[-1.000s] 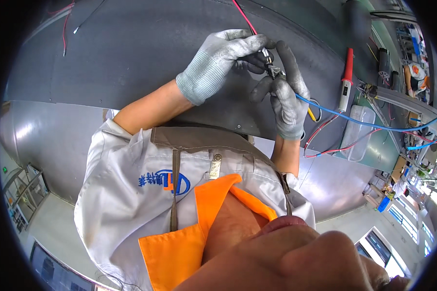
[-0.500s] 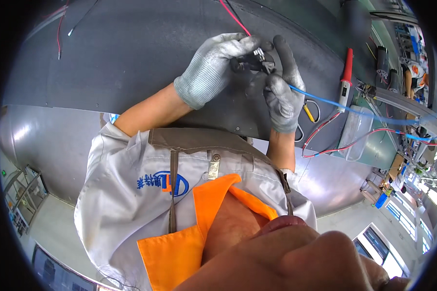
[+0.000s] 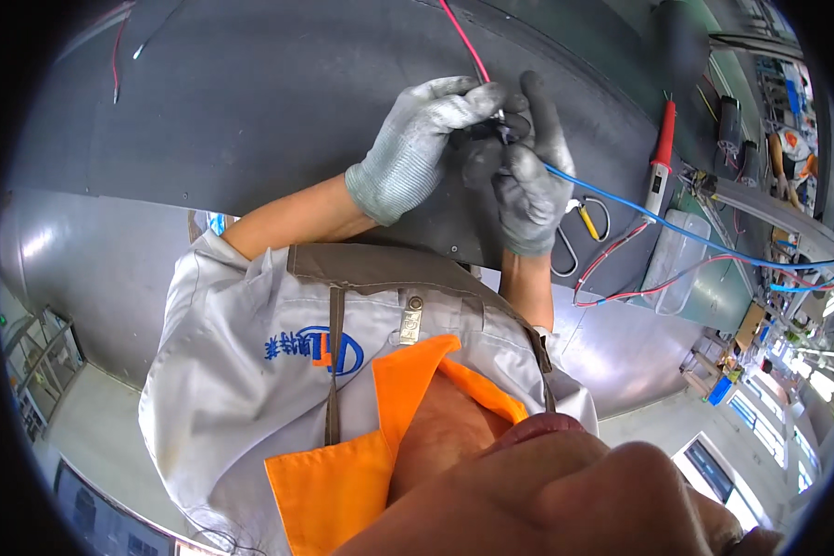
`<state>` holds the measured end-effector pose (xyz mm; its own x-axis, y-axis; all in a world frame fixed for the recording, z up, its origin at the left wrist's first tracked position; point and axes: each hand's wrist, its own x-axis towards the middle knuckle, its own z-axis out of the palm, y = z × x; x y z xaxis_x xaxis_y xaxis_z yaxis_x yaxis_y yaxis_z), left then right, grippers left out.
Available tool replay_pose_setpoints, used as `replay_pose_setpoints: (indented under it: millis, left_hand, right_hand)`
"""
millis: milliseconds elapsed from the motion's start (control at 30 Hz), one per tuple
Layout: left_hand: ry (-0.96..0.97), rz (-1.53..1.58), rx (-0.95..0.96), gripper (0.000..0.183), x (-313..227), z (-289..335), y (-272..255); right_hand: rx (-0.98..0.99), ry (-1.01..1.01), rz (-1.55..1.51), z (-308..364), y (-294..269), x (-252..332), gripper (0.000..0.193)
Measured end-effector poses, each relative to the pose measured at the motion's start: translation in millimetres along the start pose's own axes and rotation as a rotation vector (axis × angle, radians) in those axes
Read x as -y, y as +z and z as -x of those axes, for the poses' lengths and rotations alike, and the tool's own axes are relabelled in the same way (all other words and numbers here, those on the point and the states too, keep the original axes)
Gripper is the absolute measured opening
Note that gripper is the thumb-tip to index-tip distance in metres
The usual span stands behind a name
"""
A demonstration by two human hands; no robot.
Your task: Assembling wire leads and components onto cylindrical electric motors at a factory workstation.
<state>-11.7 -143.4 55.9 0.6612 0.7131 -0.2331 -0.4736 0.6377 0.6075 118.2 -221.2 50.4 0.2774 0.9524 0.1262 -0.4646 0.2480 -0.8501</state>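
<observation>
My left hand (image 3: pixel 410 148), in a grey-coated work glove, pinches the end of a red wire (image 3: pixel 463 39) that comes in from the far side of the table. A black wire runs beside the red one. My right hand (image 3: pixel 536 190), gloved the same way, faces it with thumb and fingers bent around a small dark part (image 3: pixel 507 130) with a metallic bit. Its exact kind is hidden by the fingertips. From the right hand a thin blue cable (image 3: pixel 658 215) stretches off to the right. Both sets of fingertips nearly meet at the wire's end.
On the dark table (image 3: pixel 250 111), right of my hands, lie a red-handled pen-shaped tool (image 3: pixel 663 139) with a red cable, a yellow-handled hand tool (image 3: pixel 587 221) and a clear plastic tray (image 3: pixel 674 269). Loose wires (image 3: pixel 117 69) lie far left. Another person (image 3: pixel 789 157) is at far right.
Both hands have shifted slightly nearer to me, and the left has moved a little right. The metal end that showed between them is now mostly covered. The blue cable has dropped lower at right.
</observation>
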Motion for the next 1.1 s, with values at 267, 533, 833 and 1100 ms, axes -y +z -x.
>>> replay_pose_setpoints:
  millis: [267,533,833,1100]
  left_hand:
    - [-0.055,0.061,0.104,0.033,2,-23,-30]
    - [0.073,0.179,0.251,0.033,-10,-27,-43]
    - [0.079,0.206,0.110,0.025,-17,-17,-42]
    - [0.023,0.250,0.135,0.023,-19,-24,-48]
  right_hand:
    - [0.046,-0.101,0.911,-8,-48,46,0.070]
    - [-0.595,-0.060,1.612,9,-285,121,0.052]
    - [-0.102,0.095,0.867,-113,-87,75,0.051]
    - [0.114,0.117,1.284,-194,-75,27,0.040]
